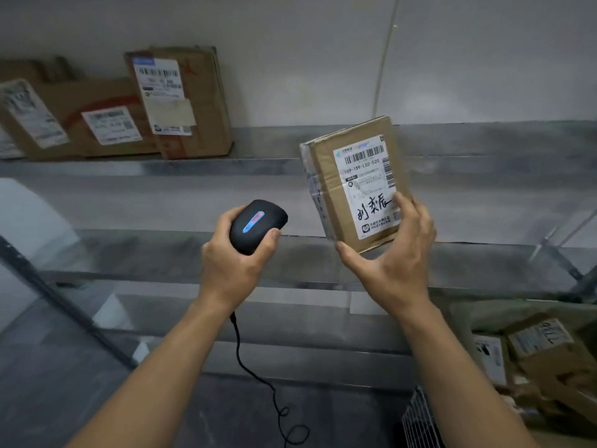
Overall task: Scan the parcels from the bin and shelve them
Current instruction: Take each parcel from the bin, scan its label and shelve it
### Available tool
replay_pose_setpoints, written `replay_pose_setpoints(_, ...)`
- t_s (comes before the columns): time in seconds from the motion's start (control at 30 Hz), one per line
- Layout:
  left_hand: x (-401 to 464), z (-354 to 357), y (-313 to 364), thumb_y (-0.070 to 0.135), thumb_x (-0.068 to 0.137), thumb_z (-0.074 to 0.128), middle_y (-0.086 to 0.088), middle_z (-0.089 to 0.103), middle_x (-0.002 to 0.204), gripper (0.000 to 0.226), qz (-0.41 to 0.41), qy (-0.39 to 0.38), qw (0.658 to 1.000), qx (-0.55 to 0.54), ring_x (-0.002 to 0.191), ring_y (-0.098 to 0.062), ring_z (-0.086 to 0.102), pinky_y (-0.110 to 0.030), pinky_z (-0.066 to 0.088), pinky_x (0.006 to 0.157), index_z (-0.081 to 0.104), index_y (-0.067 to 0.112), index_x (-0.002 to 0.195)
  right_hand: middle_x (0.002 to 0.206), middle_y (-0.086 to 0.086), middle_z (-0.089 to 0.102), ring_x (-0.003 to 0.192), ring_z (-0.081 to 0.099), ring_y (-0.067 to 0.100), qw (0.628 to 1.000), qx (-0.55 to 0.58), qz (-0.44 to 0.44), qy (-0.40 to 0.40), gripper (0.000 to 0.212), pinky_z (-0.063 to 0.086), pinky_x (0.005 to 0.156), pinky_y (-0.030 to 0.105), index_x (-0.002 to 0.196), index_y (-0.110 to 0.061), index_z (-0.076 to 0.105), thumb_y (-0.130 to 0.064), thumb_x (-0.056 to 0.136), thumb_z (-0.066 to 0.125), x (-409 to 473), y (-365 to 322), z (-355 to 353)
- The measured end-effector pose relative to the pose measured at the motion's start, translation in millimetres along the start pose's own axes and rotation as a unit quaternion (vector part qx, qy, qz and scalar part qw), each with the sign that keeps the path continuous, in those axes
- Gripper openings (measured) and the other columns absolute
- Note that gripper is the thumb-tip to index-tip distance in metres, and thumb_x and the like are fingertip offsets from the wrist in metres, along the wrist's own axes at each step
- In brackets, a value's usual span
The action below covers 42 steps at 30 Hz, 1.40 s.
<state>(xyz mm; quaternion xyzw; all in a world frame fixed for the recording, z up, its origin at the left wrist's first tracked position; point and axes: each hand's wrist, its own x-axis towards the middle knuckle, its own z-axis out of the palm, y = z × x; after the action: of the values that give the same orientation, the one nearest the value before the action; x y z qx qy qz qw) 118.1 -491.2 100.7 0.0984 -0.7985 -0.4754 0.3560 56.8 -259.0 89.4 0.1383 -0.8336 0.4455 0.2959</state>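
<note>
My right hand (392, 257) grips a small brown cardboard parcel (326, 176) by its lower edge, holding it upright in front of the shelves. Its white shipping label (365, 176) with barcode and black handwriting faces me. My left hand (231, 263) is closed around a black corded barcode scanner (256, 224) with a blue and red mark on top. The scanner's head points up and to the right, toward the parcel, a short gap to its left. The scanner's cable (255, 370) hangs down below my left wrist.
Metal shelves (193, 168) run across the view at several heights. Three labelled cardboard boxes (181, 101) lean against the wall on the upper shelf at left. A wire bin (420, 418) with more parcels (546, 354) sits at lower right.
</note>
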Motion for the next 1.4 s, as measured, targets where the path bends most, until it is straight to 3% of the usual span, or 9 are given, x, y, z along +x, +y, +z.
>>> replay_pose_setpoints(0.13, 14.7, -18.8, -3.3, 0.055, 0.074, 0.079, 0.025, 0.068, 0.098, 0.054, -0.005, 0.059, 0.998, -0.006, 0.088, 0.012, 0.064, -0.006, 0.047, 0.072, 0.061, 0.034, 0.121, 0.157, 0.009, 0.027, 0.142, 0.025, 0.023, 0.999, 0.027, -0.025, 0.016, 0.11, 0.037, 0.113, 0.051, 0.152, -0.018, 0.031, -0.067, 0.064, 0.075, 22.1, -31.4, 22.9)
replay_pose_setpoints(0.5, 64.7, -59.2, -19.4, 0.056, 0.074, 0.077, 0.021, 0.068, 0.099, 0.06, 0.002, 0.084, 0.996, -0.01, 0.089, 0.004, 0.067, -0.003, 0.045, 0.067, 0.061, 0.031, 0.126, 0.151, 0.012, 0.034, 0.139, 0.03, 0.027, 0.994, 0.052, -0.049, 0.078, 0.108, 0.036, 0.114, 0.048, 0.149, -0.014, 0.034, -0.064, 0.066, 0.081, 89.7, -100.8, 105.9)
replay_pose_setpoints(0.67, 85.9, -70.3, -31.7, 0.063, 0.073, 0.076, 0.016, 0.071, 0.101, 0.062, 0.003, 0.089, 0.996, -0.029, 0.084, -0.016, 0.074, -0.042, 0.063, 0.074, 0.06, 0.035, 0.126, 0.151, 0.015, 0.035, 0.139, 0.031, 0.031, 0.993, 0.045, -0.042, 0.098, 0.107, 0.035, 0.115, 0.048, 0.148, -0.012, 0.035, -0.064, 0.066, 0.081, 111.3, -115.0, 141.7)
replay_pose_setpoints(0.73, 92.6, -73.4, -34.9, 0.066, 0.071, 0.074, 0.015, 0.072, 0.1, 0.063, 0.005, 0.091, 0.995, -0.033, 0.083, -0.018, 0.074, -0.046, 0.063, 0.073, 0.06, 0.036, 0.125, 0.151, 0.014, 0.035, 0.138, 0.031, 0.032, 0.993, 0.038, -0.039, 0.102, 0.108, 0.036, 0.114, 0.048, 0.148, -0.012, 0.034, -0.065, 0.066, 0.08, 118.5, -117.4, 152.6)
replay_pose_setpoints(0.93, 103.9, -76.2, -42.2, 0.063, 0.072, 0.075, 0.017, 0.07, 0.101, 0.063, 0.003, 0.083, 0.996, -0.036, 0.084, -0.014, 0.074, -0.041, 0.064, 0.072, 0.06, 0.034, 0.126, 0.15, 0.017, 0.035, 0.137, 0.032, 0.034, 0.993, 0.02, -0.012, 0.12, 0.108, 0.038, 0.111, 0.049, 0.149, -0.012, 0.032, -0.066, 0.067, 0.079, 131.8, -117.9, 184.0)
replay_pose_setpoints(1.03, 105.0, -76.3, -44.5, 0.057, 0.073, 0.075, 0.023, 0.067, 0.097, 0.061, 0.016, 0.094, 0.995, -0.027, 0.086, 0.006, 0.068, -0.012, 0.054, 0.071, 0.061, 0.029, 0.126, 0.152, 0.018, 0.033, 0.139, 0.03, 0.035, 0.993, 0.024, 0.002, 0.118, 0.109, 0.039, 0.11, 0.052, 0.149, -0.013, 0.032, -0.066, 0.066, 0.078, 133.9, -117.0, 202.0)
replay_pose_setpoints(1.1, 105.8, -76.6, -46.4, 0.056, 0.073, 0.074, 0.025, 0.065, 0.097, 0.06, 0.016, 0.093, 0.995, -0.024, 0.087, 0.015, 0.063, -0.006, 0.048, 0.067, 0.061, 0.028, 0.125, 0.152, 0.017, 0.032, 0.139, 0.03, 0.035, 0.993, 0.022, 0.008, 0.115, 0.108, 0.041, 0.109, 0.054, 0.149, -0.015, 0.03, -0.066, 0.066, 0.077, 134.8, -116.6, 213.1)
replay_pose_setpoints(1.3, 110.9, -76.9, -57.8, 0.071, 0.068, 0.068, 0.024, 0.067, 0.098, 0.07, 0.008, 0.086, 0.996, -0.031, 0.09, 0.009, 0.066, -0.011, 0.053, 0.067, 0.061, 0.031, 0.124, 0.151, 0.019, 0.033, 0.137, 0.033, 0.036, 0.992, -0.001, 0.027, 0.124, 0.108, 0.042, 0.108, 0.052, 0.147, -0.013, 0.029, -0.06, 0.067, 0.084, 138.4, -116.8, 241.8)
replay_pose_setpoints(1.4, 113.3, -74.8, -67.3, 0.071, 0.069, 0.07, 0.016, 0.071, 0.1, 0.07, -0.007, 0.089, 0.995, -0.042, 0.084, -0.007, 0.072, -0.034, 0.062, 0.072, 0.062, 0.028, 0.124, 0.151, 0.02, 0.034, 0.14, 0.033, 0.038, 0.991, -0.018, 0.044, 0.125, 0.11, 0.037, 0.112, 0.052, 0.147, -0.011, 0.03, -0.061, 0.066, 0.085, 140.1, -114.3, 252.1)
